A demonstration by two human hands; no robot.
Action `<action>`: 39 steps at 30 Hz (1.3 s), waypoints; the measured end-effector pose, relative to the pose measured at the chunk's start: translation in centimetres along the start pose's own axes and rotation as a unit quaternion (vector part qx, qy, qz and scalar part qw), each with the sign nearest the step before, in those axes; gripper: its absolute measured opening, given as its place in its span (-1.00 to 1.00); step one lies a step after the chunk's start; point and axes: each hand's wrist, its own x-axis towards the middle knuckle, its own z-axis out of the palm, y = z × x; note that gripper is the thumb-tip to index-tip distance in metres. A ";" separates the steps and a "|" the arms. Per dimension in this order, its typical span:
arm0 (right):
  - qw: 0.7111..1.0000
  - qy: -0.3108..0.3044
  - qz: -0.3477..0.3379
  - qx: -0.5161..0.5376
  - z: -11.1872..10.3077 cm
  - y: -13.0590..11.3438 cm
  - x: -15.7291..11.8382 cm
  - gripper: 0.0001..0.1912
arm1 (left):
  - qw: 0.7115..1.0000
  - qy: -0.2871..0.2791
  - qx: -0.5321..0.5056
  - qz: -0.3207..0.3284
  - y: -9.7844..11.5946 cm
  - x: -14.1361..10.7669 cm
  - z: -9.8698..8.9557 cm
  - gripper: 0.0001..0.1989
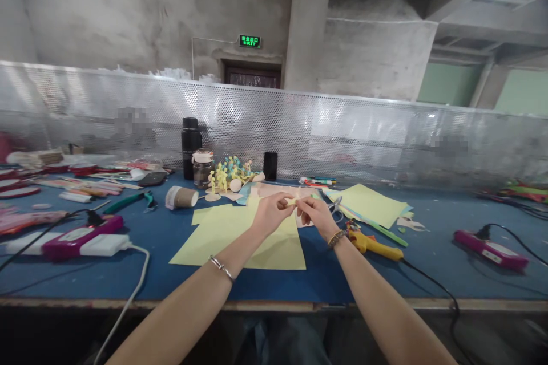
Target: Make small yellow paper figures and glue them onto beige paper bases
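Observation:
My left hand (273, 212) and my right hand (314, 212) meet above the middle of the table, their fingertips closed on a small yellow paper piece (291, 202). Its exact shape is too small to make out. Beneath my left hand lie yellow paper sheets (214, 242), overlapping each other. Just beyond the hands is a pale pink sheet (274, 189). Scissors (337, 205) rest close to my right hand, partly hidden by it. A yellow hot glue gun (377, 245) lies beside my right wrist.
Small yellow and blue paper figures (231, 174) stand near a glass jar (202, 168), a black bottle (190, 148) and a phone (270, 166). A paper cup (182, 198) and pliers (128, 202) lie left. Purple power strips (81, 236) with cords sit on both sides.

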 end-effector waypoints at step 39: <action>0.998 0.016 -0.047 -0.027 -0.1 -0.5 -0.2 -0.68 | 0.982 -0.003 -0.162 -0.095 0.5 0.2 0.2 -0.73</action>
